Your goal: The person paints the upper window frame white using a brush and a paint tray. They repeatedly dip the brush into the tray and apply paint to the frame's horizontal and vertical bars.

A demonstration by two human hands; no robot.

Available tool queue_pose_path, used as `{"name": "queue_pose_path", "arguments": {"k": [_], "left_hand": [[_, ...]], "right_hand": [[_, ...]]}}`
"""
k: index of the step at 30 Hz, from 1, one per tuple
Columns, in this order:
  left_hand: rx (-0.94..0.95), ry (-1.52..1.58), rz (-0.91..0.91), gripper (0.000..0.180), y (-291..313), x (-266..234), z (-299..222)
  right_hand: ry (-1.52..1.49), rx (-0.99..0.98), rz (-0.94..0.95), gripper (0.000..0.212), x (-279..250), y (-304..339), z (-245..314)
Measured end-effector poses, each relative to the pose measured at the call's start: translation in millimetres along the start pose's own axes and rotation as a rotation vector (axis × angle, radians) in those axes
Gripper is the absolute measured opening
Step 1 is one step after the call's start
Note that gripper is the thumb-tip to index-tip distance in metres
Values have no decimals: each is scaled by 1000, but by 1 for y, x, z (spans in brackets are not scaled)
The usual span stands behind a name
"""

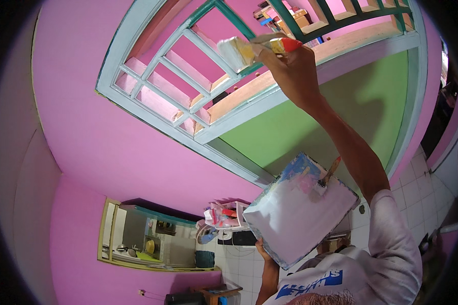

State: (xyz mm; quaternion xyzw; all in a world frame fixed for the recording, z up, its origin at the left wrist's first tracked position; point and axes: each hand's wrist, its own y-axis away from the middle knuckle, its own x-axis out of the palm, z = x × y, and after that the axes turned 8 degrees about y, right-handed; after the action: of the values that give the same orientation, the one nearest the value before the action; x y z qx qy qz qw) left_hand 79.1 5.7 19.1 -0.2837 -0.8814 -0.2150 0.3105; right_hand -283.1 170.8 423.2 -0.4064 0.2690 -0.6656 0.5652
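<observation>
In the head view, the right hand [292, 63] is raised, its fingers closed around the handle of a wide, flat paintbrush with white-coated bristles and a red-tipped handle [243, 52]. The bristles overlap the pale blue, painted wooden lattice frame [239, 119], though whether they touch a bar I cannot tell.

The brush should be light, firm along the handle and soft at the wet end. The handle near the ferrule is the place to hold it; paint there (some pale smears seem to show) could make it slippery. The bristles will bend and smear whatever meets them.

Lower down, the left hand [265, 251] meets the near edge of a rectangular, paint-crusted tray with a pale lilac-white surface [295, 218]. Most of its fingers are hidden, so I cannot tell how tightly it closes. The tray looks stiff but awkward, and wet paint could slide if it tilts; a dry part of the rim, with a palm beneath, would suit best. A smaller brush with a reddish handle [331, 174] rests across its far side, likely loose.
</observation>
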Motion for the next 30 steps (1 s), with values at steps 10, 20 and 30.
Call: {"name": "queue_pose_path", "arguments": {"k": [10, 20, 30], "left_hand": [[24, -16, 18, 54, -6, -14, 1], [91, -118, -25, 54, -10, -21, 3], [26, 12, 43, 56, -14, -32, 1]], "right_hand": [[-27, -94, 15, 19, 15, -12, 6], [25, -310, -102, 16, 45, -31, -5], [29, -293, -110, 16, 45, -32, -6]]}}
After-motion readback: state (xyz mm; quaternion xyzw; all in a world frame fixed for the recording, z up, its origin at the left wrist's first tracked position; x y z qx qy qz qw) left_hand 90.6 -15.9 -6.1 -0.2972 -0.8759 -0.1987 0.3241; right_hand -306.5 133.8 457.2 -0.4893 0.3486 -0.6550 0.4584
